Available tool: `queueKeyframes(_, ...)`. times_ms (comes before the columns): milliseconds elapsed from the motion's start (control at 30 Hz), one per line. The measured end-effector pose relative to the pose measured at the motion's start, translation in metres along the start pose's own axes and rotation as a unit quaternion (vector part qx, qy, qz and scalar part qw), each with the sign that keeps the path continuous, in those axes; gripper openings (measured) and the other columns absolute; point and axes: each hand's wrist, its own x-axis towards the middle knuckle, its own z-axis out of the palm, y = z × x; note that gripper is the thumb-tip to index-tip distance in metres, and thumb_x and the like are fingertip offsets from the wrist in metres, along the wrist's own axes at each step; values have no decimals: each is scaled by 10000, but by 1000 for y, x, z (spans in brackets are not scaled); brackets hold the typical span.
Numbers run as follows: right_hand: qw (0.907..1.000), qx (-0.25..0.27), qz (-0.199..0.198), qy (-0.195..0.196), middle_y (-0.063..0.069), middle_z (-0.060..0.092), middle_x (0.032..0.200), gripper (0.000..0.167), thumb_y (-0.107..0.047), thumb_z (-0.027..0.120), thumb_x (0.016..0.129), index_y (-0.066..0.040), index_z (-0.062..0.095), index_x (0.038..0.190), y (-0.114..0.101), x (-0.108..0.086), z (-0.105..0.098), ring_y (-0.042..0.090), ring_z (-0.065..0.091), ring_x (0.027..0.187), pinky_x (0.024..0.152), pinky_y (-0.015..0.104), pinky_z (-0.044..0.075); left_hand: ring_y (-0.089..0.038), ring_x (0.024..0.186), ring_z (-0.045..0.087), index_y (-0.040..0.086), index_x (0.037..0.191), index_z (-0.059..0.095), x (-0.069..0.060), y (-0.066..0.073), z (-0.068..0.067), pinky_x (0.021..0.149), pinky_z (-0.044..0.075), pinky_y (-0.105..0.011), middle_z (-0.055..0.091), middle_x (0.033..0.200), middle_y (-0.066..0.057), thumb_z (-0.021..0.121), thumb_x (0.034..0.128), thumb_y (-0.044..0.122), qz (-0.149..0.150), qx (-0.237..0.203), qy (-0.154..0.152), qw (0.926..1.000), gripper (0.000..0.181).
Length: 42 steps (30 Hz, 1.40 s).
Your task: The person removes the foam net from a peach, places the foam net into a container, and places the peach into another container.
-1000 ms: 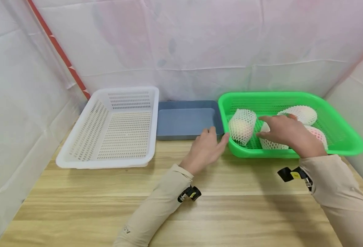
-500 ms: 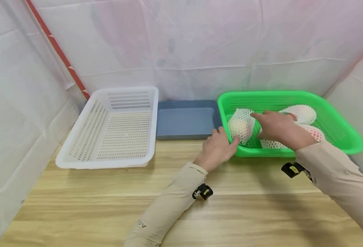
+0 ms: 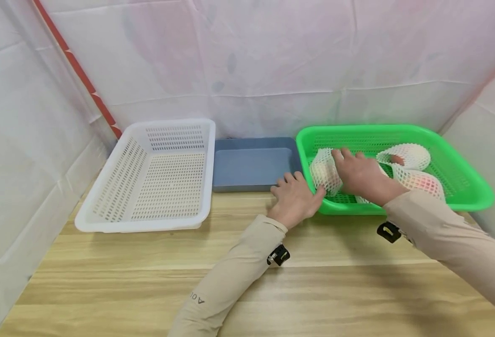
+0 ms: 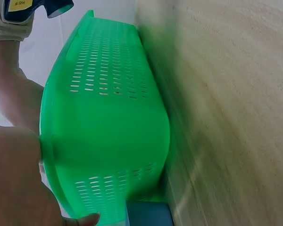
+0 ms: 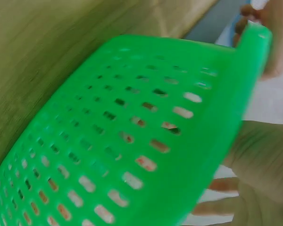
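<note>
A green plastic basket [image 3: 458, 173] on the right holds several round pale-pink fruits in white foam nets. My right hand [image 3: 363, 178] reaches over its front rim, fingers against the right side of the leftmost netted fruit [image 3: 324, 171]; its thumb is hidden in the head view. In the right wrist view, the fingers [image 5: 221, 206] look extended behind the basket wall. My left hand [image 3: 295, 199] is at the basket's front left corner, thumb by the rim and fingers spread outside. Farther right in the basket lie another netted fruit [image 3: 416, 157] and a pinker one [image 3: 426, 184].
A white slotted basket [image 3: 207, 187] stands on the left of the wooden table [image 3: 146, 281]. Between the two baskets sits a shallow blue-grey tray [image 3: 253, 168]. White sheeting [image 3: 272, 56] hangs behind and at both sides.
My right hand has moved left inside the green basket, from above the middle fruits to the leftmost one. My left hand has shifted right to the basket's corner.
</note>
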Motion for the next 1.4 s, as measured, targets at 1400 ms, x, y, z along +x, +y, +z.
queueKeyframes(1400,9858,-373,-1636,-8,241,529,1246,888,-143,885,652,-45,435,1411,12,18,22,514,478,1146,962,742,277,-251,943,436,112,1115,509,4,4,2,869,381,-417,480,1023,-82,243,936,671,33,584,73,9983,644)
